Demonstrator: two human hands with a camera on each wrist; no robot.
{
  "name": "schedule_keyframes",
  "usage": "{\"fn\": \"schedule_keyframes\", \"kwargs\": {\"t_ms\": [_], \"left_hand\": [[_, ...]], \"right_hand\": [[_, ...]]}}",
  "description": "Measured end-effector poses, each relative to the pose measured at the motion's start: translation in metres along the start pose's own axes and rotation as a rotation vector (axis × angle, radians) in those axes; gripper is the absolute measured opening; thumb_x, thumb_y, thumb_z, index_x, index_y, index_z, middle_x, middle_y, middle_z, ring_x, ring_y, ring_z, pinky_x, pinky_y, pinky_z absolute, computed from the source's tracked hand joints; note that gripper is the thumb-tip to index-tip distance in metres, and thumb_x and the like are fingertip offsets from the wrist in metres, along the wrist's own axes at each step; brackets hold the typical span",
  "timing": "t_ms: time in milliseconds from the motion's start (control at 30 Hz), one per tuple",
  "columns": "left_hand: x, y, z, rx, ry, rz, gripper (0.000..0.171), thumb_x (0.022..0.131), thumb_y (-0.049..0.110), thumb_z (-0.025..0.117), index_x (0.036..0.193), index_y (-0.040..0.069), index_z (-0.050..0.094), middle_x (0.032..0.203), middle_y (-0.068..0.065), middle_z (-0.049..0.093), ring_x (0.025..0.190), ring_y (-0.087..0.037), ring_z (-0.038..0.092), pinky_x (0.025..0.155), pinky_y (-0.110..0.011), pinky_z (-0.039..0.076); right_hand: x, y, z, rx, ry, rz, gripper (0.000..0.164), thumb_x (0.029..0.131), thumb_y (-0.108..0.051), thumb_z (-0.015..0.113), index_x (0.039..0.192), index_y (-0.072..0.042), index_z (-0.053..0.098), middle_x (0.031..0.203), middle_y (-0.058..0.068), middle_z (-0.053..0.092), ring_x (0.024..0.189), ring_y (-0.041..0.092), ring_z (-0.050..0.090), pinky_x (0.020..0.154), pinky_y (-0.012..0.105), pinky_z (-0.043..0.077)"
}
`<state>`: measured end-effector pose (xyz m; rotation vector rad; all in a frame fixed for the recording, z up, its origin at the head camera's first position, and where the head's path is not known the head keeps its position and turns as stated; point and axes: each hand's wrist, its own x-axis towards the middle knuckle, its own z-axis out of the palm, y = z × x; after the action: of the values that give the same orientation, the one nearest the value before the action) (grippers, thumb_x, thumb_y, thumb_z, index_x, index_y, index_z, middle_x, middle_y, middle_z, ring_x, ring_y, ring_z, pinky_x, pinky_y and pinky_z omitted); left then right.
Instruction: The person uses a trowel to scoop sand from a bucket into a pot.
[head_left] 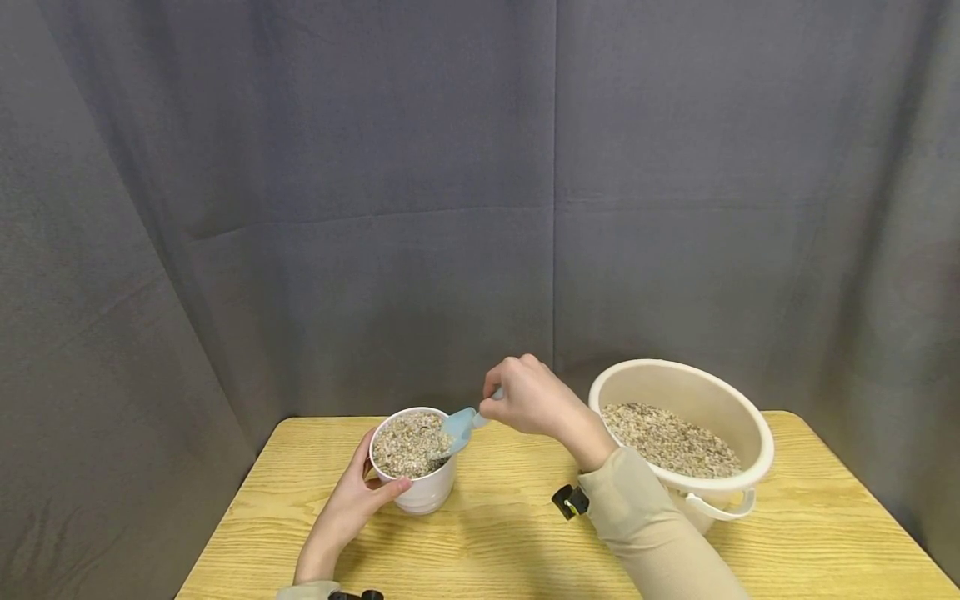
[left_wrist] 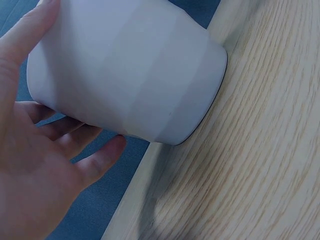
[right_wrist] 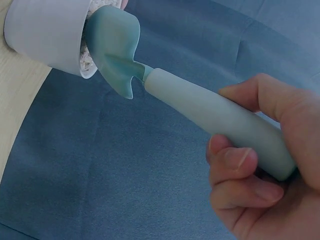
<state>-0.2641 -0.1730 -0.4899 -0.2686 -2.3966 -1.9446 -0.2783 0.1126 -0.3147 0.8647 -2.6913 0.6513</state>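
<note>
A white flower pot (head_left: pixel 424 497) filled to near its rim with grainy tan soil mix (head_left: pixel 408 442) stands on the table. My left hand (head_left: pixel 356 502) holds the pot from the left, thumb at the near rim and fingers around its side. In the left wrist view the pot's wall (left_wrist: pixel 130 70) shows shallow bands. My right hand (head_left: pixel 536 398) grips the pale handle (right_wrist: pixel 205 110) of a light blue trowel (head_left: pixel 458 429). The trowel's blade (right_wrist: pixel 116 50) tilts down over the right side of the pot, its tip at the soil mix.
A large cream bucket (head_left: pixel 757 454) with a white handle (head_left: pixel 722 510) stands at the right, partly filled with the same grainy mix (head_left: pixel 667 437). My right forearm passes in front of it. The wooden table (head_left: pixel 510 533) backs onto a grey curtain (head_left: pixel 420 208).
</note>
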Motion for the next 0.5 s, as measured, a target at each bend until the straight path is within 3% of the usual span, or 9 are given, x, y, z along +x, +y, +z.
{"fn": "schedule_keyframes", "kwargs": {"t_ms": [267,500], "left_hand": [[0.0007,0.0000,-0.0005,-0.007,-0.005,0.000,0.092,0.082,0.015,0.081,0.154,0.019,0.024,0.151,-0.017,0.035,0.131,-0.034,0.042,0.099,-0.040,0.045],[0.0002,0.0002,-0.0023,-0.002,-0.010,-0.008,0.093,0.082,0.016,0.081,0.154,0.018,0.022,0.151,-0.015,0.034,0.132,-0.031,0.039,0.100,-0.042,0.044]], "right_hand": [[0.0027,-0.0030,-0.0044,-0.027,-0.024,-0.027,0.008,0.075,-0.016,0.068,0.068,-0.018,0.070,0.057,-0.009,0.053,0.050,0.008,0.044,0.046,0.024,0.038],[0.0084,-0.0084,-0.0054,-0.039,-0.066,-0.009,0.010,0.076,-0.015,0.068,0.066,-0.019,0.069,0.058,-0.009,0.055,0.051,0.007,0.047,0.047,0.023,0.041]]}}
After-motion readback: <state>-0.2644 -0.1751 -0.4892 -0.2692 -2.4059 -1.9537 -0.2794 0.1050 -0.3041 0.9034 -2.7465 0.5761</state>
